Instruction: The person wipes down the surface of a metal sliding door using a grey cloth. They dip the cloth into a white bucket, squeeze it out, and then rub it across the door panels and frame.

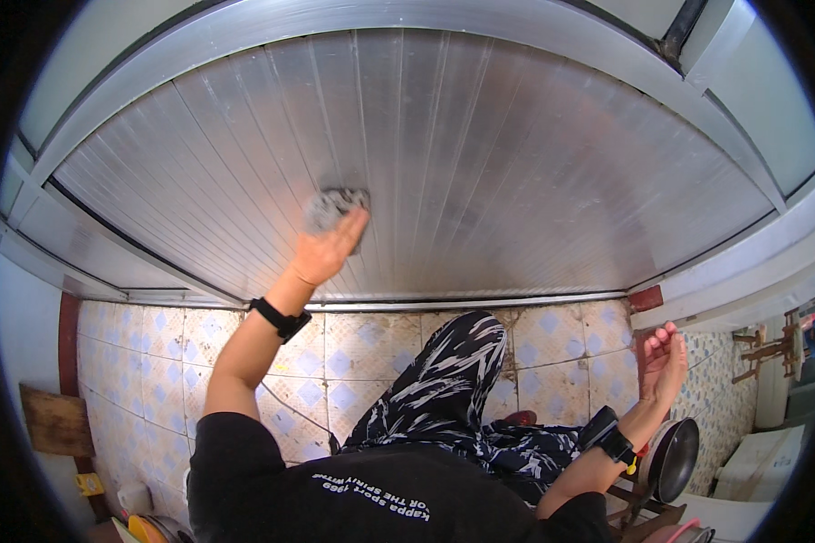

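Note:
My left hand (pixel 331 246) presses a grey mottled cloth (pixel 333 203) flat against a ribbed metal panel (pixel 448 170). The cloth is bunched under my fingers and slightly blurred, low on the panel and left of its middle. Off to the right, my right hand (pixel 664 363) is raised in the air with its fingers loosely curled and holds nothing. It is near the white door frame (pixel 706 298) at the panel's right; whether it touches the frame I cannot tell. A smooth metal rail (pixel 380 17) borders the panel above.
Stained patterned floor tiles (pixel 367 346) run below the panel, under my bent knee (pixel 475 339). A dark frying pan (pixel 676 458) stands by my right forearm. At the left are a wooden board (pixel 58 421) and a white jug-like container (pixel 136 497). A white box (pixel 757 465) sits far right.

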The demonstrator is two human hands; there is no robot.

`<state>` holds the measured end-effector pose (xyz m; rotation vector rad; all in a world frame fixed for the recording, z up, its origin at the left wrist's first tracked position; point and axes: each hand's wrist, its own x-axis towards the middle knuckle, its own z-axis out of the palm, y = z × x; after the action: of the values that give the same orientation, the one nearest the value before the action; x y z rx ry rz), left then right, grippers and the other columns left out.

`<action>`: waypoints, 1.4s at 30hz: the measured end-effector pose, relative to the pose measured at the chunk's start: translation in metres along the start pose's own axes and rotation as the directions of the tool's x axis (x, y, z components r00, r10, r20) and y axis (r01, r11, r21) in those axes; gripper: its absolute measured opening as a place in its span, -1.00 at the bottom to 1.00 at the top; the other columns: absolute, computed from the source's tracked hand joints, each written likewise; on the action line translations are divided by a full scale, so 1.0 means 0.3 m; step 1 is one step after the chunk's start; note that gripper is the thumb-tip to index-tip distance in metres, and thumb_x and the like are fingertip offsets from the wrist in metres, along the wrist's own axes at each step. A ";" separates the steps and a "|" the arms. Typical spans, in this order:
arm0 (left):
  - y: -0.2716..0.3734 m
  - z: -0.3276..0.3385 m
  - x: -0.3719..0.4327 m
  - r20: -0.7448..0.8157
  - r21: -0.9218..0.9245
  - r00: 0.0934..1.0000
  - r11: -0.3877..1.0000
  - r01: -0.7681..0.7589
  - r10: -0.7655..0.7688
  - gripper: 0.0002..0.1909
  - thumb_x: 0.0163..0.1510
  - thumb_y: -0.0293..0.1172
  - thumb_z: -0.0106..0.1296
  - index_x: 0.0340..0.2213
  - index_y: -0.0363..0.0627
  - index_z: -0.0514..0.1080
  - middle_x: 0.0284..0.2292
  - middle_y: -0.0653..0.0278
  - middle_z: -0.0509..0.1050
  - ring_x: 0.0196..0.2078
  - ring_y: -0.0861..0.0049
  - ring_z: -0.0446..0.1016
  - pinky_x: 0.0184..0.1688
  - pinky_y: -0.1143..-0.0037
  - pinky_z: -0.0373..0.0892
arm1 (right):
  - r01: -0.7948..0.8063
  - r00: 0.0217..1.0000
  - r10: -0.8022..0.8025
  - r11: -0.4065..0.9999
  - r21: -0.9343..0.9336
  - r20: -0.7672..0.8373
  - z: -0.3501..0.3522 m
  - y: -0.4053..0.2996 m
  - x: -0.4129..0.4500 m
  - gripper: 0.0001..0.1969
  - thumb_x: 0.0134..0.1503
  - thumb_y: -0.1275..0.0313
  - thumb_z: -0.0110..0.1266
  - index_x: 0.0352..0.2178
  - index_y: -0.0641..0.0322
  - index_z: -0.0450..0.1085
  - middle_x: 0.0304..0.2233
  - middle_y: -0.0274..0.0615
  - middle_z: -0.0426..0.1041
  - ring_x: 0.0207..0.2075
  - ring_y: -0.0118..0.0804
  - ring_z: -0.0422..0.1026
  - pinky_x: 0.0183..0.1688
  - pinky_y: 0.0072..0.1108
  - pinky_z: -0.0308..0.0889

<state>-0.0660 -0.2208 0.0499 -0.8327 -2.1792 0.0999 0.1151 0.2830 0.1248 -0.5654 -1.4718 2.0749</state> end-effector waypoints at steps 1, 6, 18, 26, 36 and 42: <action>0.021 0.044 -0.044 0.001 -0.003 1.000 1.000 0.000 0.000 -0.59 -0.16 -0.49 -0.19 -0.17 -0.09 0.29 -0.21 0.27 0.36 -0.26 0.49 0.35 -0.29 0.52 0.25 | -0.002 1.000 0.002 1.000 -0.006 -0.016 -0.004 -0.001 0.000 -0.79 0.04 0.34 -0.12 -0.33 0.26 0.29 -0.49 -0.31 0.37 -0.52 -0.50 0.32 -0.39 -0.72 0.28; 0.076 0.151 -0.246 0.304 -0.191 0.930 0.970 -0.153 0.207 -0.54 -0.14 -0.46 -0.23 -0.10 -0.02 0.23 -0.15 0.28 0.29 -0.11 0.52 0.26 -0.10 0.49 0.16 | 0.013 1.000 -0.013 1.000 -0.014 0.003 -0.010 -0.015 -0.009 -0.79 0.04 0.35 -0.12 -0.33 0.26 0.29 -0.49 -0.31 0.37 -0.51 -0.49 0.33 -0.39 -0.69 0.29; -0.001 -0.012 -0.002 -0.105 0.095 0.993 0.995 -0.035 0.045 -0.59 -0.14 -0.41 -0.18 -0.16 -0.09 0.29 -0.15 0.43 0.32 -0.17 0.69 0.27 -0.17 0.46 0.19 | 0.003 1.000 -0.003 1.000 0.002 0.015 0.001 -0.007 -0.014 -0.77 0.04 0.33 -0.12 -0.32 0.26 0.28 -0.50 -0.32 0.36 -0.52 -0.51 0.32 -0.43 -0.72 0.31; 0.010 0.039 -0.209 0.496 -0.111 0.839 0.974 -0.196 0.225 -0.54 -0.15 -0.45 -0.18 -0.11 -0.01 0.23 -0.19 0.41 0.33 -0.26 0.71 0.30 -0.03 0.50 0.10 | -0.002 0.999 0.003 1.000 -0.023 0.033 0.029 0.012 -0.021 -0.78 0.05 0.33 -0.12 -0.32 0.24 0.30 -0.49 -0.34 0.36 -0.53 -0.51 0.32 -0.41 -0.72 0.28; -0.201 -0.350 0.319 -0.481 0.251 0.877 0.958 0.141 -0.004 -0.60 -0.18 -0.57 -0.12 -0.19 -0.15 0.30 -0.08 0.30 0.26 -0.08 0.32 0.21 -0.20 0.48 0.16 | 0.017 0.998 -0.017 1.000 -0.002 0.063 -0.011 0.020 -0.021 -0.78 0.04 0.31 -0.11 -0.34 0.23 0.30 -0.51 -0.33 0.36 -0.53 -0.51 0.31 -0.42 -0.72 0.27; -0.060 -0.093 0.051 -0.118 -0.076 0.993 0.997 -0.028 0.019 -0.60 -0.16 -0.53 -0.17 -0.18 -0.16 0.30 -0.18 0.22 0.34 -0.32 0.43 0.38 -0.29 0.48 0.26 | -0.034 0.999 0.033 0.999 0.021 0.019 0.015 0.032 -0.022 -0.82 0.05 0.36 -0.13 -0.35 0.23 0.29 -0.51 -0.32 0.36 -0.52 -0.50 0.33 -0.42 -0.72 0.28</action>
<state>-0.0634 -0.2312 0.0850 -0.8854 -2.0748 -0.0211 0.1157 0.2731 0.1174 -0.5673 -1.4584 2.1247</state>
